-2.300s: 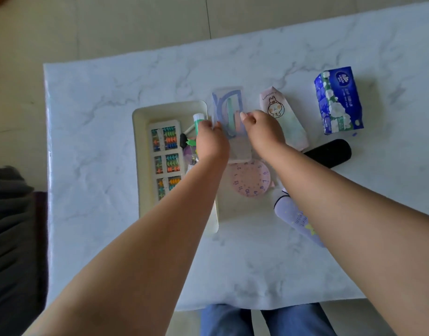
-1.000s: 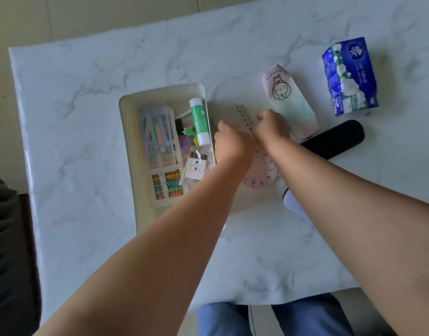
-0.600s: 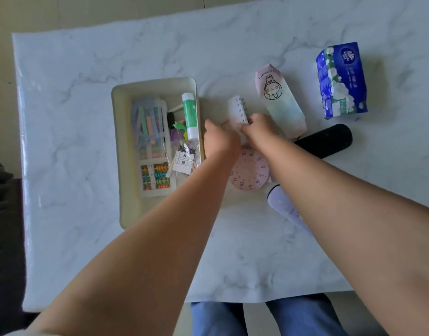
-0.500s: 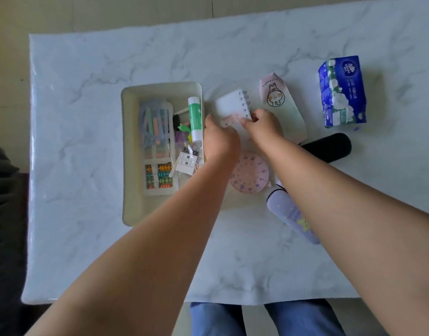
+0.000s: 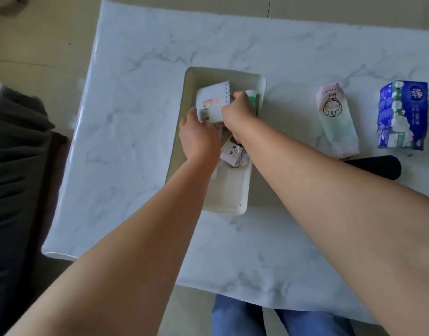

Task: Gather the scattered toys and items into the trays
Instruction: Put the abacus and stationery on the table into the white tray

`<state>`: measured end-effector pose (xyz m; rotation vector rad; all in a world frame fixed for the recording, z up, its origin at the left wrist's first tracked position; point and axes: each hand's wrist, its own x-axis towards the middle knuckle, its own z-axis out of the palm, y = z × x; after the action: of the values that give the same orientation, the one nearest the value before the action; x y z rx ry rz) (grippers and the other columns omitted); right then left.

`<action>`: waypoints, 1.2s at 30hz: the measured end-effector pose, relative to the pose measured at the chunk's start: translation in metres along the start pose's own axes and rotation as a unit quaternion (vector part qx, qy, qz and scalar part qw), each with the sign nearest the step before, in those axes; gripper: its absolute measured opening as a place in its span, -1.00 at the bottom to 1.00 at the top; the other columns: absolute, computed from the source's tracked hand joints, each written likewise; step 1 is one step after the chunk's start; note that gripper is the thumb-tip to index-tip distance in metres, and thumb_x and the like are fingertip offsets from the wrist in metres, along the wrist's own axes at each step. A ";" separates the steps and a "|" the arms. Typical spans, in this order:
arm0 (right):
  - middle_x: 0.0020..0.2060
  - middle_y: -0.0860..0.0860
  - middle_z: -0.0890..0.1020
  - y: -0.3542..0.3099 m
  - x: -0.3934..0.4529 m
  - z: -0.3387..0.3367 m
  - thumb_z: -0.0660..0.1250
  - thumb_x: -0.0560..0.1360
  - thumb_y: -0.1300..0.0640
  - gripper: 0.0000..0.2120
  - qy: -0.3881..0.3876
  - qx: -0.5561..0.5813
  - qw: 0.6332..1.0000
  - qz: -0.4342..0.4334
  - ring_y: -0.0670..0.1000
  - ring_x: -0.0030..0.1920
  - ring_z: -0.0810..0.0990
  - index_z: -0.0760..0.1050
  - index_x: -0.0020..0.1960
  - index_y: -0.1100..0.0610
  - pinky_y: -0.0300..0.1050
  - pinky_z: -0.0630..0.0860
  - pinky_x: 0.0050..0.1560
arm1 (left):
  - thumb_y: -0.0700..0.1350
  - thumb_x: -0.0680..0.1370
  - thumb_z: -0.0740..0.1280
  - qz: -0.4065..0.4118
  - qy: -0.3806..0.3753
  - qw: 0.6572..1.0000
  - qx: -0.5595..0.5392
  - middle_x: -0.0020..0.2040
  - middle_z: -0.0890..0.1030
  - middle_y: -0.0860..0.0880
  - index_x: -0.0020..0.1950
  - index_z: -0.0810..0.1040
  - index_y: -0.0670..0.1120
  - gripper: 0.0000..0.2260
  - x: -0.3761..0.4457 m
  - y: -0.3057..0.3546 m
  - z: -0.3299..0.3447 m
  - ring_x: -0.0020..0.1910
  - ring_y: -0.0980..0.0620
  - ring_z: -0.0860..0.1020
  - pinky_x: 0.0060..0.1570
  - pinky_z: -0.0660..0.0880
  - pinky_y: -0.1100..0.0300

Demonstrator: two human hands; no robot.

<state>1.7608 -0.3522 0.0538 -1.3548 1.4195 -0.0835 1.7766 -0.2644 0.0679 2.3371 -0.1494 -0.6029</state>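
Note:
A cream tray [image 5: 210, 76] lies on the marble table [image 5: 136, 132]. Both hands are over its far half. My right hand [image 5: 239, 111] grips a small white spiral notebook [image 5: 212, 99] by its right edge, holding it tilted above the tray's contents. My left hand [image 5: 196, 134] holds the notebook's lower left corner. Under the hands lie small tagged items [image 5: 233, 154] and a green-and-white tube [image 5: 253, 94], mostly hidden. Still on the table to the right are a pastel bunny pencil case [image 5: 335, 121] and a black case [image 5: 375, 166].
A blue tissue pack [image 5: 402, 115] lies at the far right. A dark chair or cushion [image 5: 15, 154] stands beside the table's left edge. My blue-jeaned legs [image 5: 276, 318] show below the near edge. Bare marble lies left of and in front of the tray.
Both hands lifted the spiral notebook from the table right of the tray and carried it left over the tray. The view shifted, so the tray now sits mid-frame.

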 end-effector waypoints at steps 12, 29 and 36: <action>0.30 0.08 0.47 0.017 0.021 0.011 0.09 0.49 0.29 -0.56 0.019 -0.181 0.979 -0.088 0.11 0.18 0.52 0.51 0.28 0.02 -0.20 0.43 0.11 | -0.29 0.52 0.11 0.101 -0.034 0.990 0.094 0.28 0.52 -0.09 0.37 0.45 -0.04 -0.56 0.012 -0.034 0.004 0.28 -0.10 0.40 0.18 0.39 0.13; 0.28 0.06 0.55 0.129 0.025 -0.150 0.33 0.47 0.23 -0.60 0.003 -0.338 0.940 0.051 0.11 0.28 0.51 0.52 0.30 0.04 -0.14 0.44 0.26 | -0.18 0.57 0.24 0.093 -0.321 0.874 0.352 0.33 0.32 -0.22 0.39 0.26 -0.16 -0.60 -0.091 0.016 0.110 0.26 -0.22 0.45 0.17 0.43 0.02; 0.31 0.15 0.46 0.164 0.028 -0.143 0.39 0.44 0.11 -0.54 -0.011 -0.357 0.931 0.080 0.16 0.25 0.50 0.45 0.33 0.11 -0.07 0.48 0.22 | -0.18 0.54 0.24 -0.023 -0.309 0.898 0.313 0.36 0.24 -0.27 0.44 0.15 -0.17 -0.50 -0.108 0.003 0.118 0.21 -0.14 0.50 0.14 0.43 0.14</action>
<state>1.5608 -0.4021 -0.0207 -1.7969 1.6062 0.6100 1.6266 -0.3103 0.0352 2.6562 -0.6647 -1.4936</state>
